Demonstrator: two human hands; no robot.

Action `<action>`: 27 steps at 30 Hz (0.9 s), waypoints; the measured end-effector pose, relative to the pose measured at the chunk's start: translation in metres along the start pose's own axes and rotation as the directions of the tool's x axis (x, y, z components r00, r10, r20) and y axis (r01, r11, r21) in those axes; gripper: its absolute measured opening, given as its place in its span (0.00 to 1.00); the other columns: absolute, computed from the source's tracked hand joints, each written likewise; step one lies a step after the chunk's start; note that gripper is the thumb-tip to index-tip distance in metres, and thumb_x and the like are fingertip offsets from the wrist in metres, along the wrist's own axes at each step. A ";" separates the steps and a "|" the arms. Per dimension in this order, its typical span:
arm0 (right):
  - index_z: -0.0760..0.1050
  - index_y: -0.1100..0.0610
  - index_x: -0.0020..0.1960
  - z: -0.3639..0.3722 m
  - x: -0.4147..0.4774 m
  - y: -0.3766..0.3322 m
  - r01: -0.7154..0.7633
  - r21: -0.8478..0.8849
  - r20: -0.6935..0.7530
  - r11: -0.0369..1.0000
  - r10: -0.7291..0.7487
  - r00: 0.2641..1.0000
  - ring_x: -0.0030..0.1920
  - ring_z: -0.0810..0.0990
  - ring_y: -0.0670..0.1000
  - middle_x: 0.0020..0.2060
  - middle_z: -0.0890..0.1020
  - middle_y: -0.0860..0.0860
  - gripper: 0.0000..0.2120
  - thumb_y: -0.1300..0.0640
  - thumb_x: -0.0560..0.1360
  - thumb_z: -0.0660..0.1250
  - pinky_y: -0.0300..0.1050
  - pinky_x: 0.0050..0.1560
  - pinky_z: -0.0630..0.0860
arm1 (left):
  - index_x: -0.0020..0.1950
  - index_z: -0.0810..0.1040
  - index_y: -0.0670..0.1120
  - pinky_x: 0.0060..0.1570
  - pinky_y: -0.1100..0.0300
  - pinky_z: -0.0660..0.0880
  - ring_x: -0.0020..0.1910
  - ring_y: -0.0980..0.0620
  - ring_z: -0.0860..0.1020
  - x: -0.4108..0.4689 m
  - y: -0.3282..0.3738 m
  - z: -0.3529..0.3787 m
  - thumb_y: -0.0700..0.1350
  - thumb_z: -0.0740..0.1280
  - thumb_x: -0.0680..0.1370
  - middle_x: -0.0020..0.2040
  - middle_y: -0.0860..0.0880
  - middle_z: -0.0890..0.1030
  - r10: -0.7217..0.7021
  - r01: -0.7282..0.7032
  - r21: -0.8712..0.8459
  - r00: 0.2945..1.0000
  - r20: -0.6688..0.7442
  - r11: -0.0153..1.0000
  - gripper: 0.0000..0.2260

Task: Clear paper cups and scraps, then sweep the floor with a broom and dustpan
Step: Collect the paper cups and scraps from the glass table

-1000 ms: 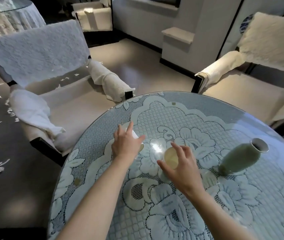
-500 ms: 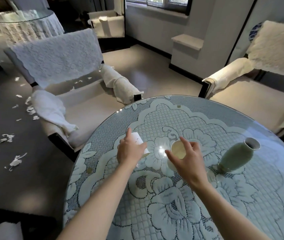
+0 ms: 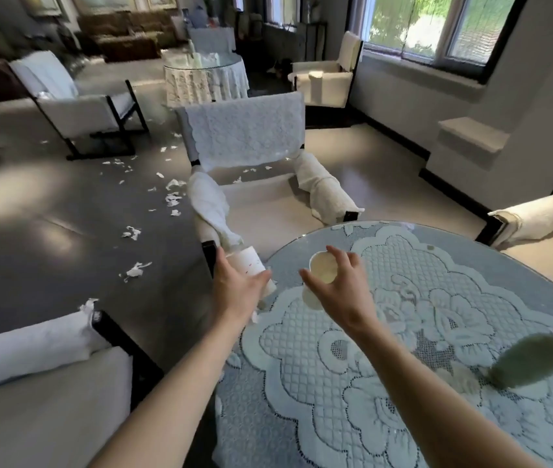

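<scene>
I am seeing the left grip (image 3: 239,290) wrapping its fingers and thumb around a white paper cup (image 3: 251,263), which is tilting away from me just past the left edge of the round glass-topped counter (image 3: 470,251). The right grip (image 3: 342,288) is curling over the rim of a second paper cup (image 3: 321,271), pinching it between thumb and fingers with its open mouth facing me. This cup is sitting over the counter's near-left part; I cannot tell whether its base is touching the glass. A green vase (image 3: 531,363) is standing blurred on the counter, well apart to the right. Torn paper scraps (image 3: 135,271) are lying scattered across the dark floor (image 3: 49,231), beside a lace-covered armchair (image 3: 244,136).
</scene>
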State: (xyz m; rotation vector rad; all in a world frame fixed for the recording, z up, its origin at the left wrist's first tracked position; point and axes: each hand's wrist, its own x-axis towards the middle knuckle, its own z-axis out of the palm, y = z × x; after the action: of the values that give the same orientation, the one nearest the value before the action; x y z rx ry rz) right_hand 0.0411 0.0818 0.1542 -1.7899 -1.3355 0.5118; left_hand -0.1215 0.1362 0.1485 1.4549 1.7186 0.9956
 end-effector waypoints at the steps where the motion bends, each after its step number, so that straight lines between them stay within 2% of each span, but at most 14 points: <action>1: 0.65 0.54 0.72 0.011 0.006 -0.014 0.027 0.000 0.016 1.000 -0.027 1.000 0.58 0.71 0.49 0.63 0.68 0.52 0.34 0.42 0.71 0.71 0.40 0.56 0.69 | 0.78 0.53 0.44 0.59 0.57 0.69 0.68 0.45 0.69 0.010 -0.003 -0.014 0.48 0.77 0.69 0.73 0.43 0.67 -0.001 0.001 -0.006 0.999 -0.034 1.000 0.45; 3: 0.66 0.54 0.72 0.035 0.019 -0.043 0.074 0.005 0.041 0.997 -0.074 0.996 0.60 0.71 0.50 0.64 0.68 0.52 0.33 0.43 0.71 0.71 0.40 0.59 0.69 | 0.77 0.56 0.45 0.53 0.57 0.70 0.63 0.43 0.73 0.033 -0.010 -0.043 0.48 0.76 0.69 0.69 0.43 0.71 -0.016 0.015 -0.007 0.997 -0.081 1.000 0.42; 7: 0.67 0.53 0.71 0.096 0.055 -0.100 0.140 0.004 0.053 0.990 -0.140 0.989 0.58 0.71 0.48 0.63 0.69 0.52 0.33 0.42 0.71 0.71 0.38 0.57 0.67 | 0.78 0.52 0.47 0.62 0.52 0.69 0.68 0.43 0.70 0.098 -0.028 -0.107 0.50 0.76 0.69 0.72 0.44 0.68 -0.023 0.025 0.008 0.989 -0.147 1.000 0.45; 9: 0.68 0.54 0.70 0.135 0.074 -0.129 0.161 0.003 0.060 0.987 -0.161 0.985 0.57 0.72 0.50 0.61 0.69 0.52 0.32 0.43 0.71 0.71 0.38 0.55 0.67 | 0.76 0.57 0.46 0.63 0.53 0.68 0.67 0.43 0.70 0.135 -0.040 -0.144 0.48 0.77 0.68 0.71 0.44 0.70 0.004 -0.001 0.015 0.980 -0.201 1.000 0.43; 12: 0.69 0.54 0.69 0.192 0.109 -0.175 0.168 -0.003 0.076 0.986 -0.168 0.983 0.53 0.72 0.48 0.60 0.70 0.52 0.30 0.43 0.71 0.71 0.38 0.52 0.68 | 0.71 0.64 0.48 0.58 0.52 0.72 0.61 0.44 0.74 0.188 -0.057 -0.199 0.46 0.77 0.66 0.64 0.46 0.75 0.004 -0.004 0.000 0.972 -0.235 1.000 0.36; 16: 0.70 0.54 0.68 0.261 0.154 -0.227 0.117 0.056 0.092 0.992 -0.122 0.988 0.55 0.74 0.53 0.60 0.69 0.52 0.30 0.44 0.71 0.72 0.46 0.56 0.73 | 0.67 0.65 0.51 0.54 0.47 0.76 0.57 0.41 0.77 0.257 -0.081 -0.258 0.45 0.77 0.67 0.62 0.48 0.75 0.018 -0.019 -0.005 0.978 -0.208 1.000 0.33; 18: 0.70 0.54 0.67 0.294 0.176 -0.246 0.108 0.079 0.094 0.991 -0.115 0.989 0.56 0.75 0.54 0.59 0.69 0.53 0.29 0.45 0.70 0.72 0.45 0.57 0.72 | 0.66 0.65 0.52 0.49 0.43 0.78 0.52 0.38 0.79 0.292 -0.090 -0.276 0.45 0.76 0.66 0.60 0.48 0.75 -0.018 0.006 -0.058 0.980 -0.197 0.998 0.32; 20: 0.71 0.53 0.66 0.323 0.199 -0.260 0.103 0.079 0.102 0.992 -0.111 0.989 0.57 0.74 0.54 0.59 0.70 0.53 0.28 0.45 0.70 0.72 0.44 0.58 0.71 | 0.65 0.65 0.52 0.48 0.48 0.78 0.52 0.42 0.78 0.325 -0.099 -0.284 0.45 0.76 0.66 0.59 0.48 0.76 -0.025 0.010 -0.068 0.974 -0.224 0.998 0.31; 22: 0.71 0.52 0.66 0.350 0.224 -0.271 0.105 0.092 0.105 0.990 -0.115 0.988 0.57 0.74 0.53 0.58 0.70 0.52 0.28 0.45 0.70 0.73 0.41 0.56 0.69 | 0.66 0.65 0.50 0.46 0.58 0.73 0.52 0.48 0.76 0.360 -0.107 -0.287 0.45 0.76 0.66 0.59 0.49 0.76 0.001 -0.016 -0.060 0.970 -0.245 0.998 0.31; 23: 0.71 0.52 0.66 0.362 0.238 -0.276 0.107 0.097 0.103 0.990 -0.117 0.988 0.57 0.74 0.53 0.58 0.70 0.52 0.28 0.44 0.70 0.73 0.39 0.55 0.67 | 0.66 0.65 0.50 0.45 0.59 0.71 0.52 0.49 0.75 0.380 -0.109 -0.287 0.45 0.76 0.67 0.59 0.50 0.76 0.007 -0.023 -0.062 0.970 -0.244 0.998 0.31; 27: 0.70 0.52 0.66 0.409 0.314 -0.292 0.116 0.107 0.099 0.987 -0.127 0.987 0.58 0.74 0.53 0.60 0.69 0.53 0.30 0.42 0.69 0.72 0.39 0.56 0.67 | 0.67 0.65 0.50 0.47 0.57 0.73 0.52 0.48 0.75 0.476 -0.107 -0.282 0.46 0.76 0.67 0.58 0.50 0.76 0.031 -0.047 -0.060 0.967 -0.254 0.997 0.32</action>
State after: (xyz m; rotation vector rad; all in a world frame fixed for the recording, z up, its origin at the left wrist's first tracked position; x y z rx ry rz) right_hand -0.3174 0.5519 0.1997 -1.6073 -1.4551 0.6028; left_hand -0.4910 0.5596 0.1855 1.3712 1.8211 1.2946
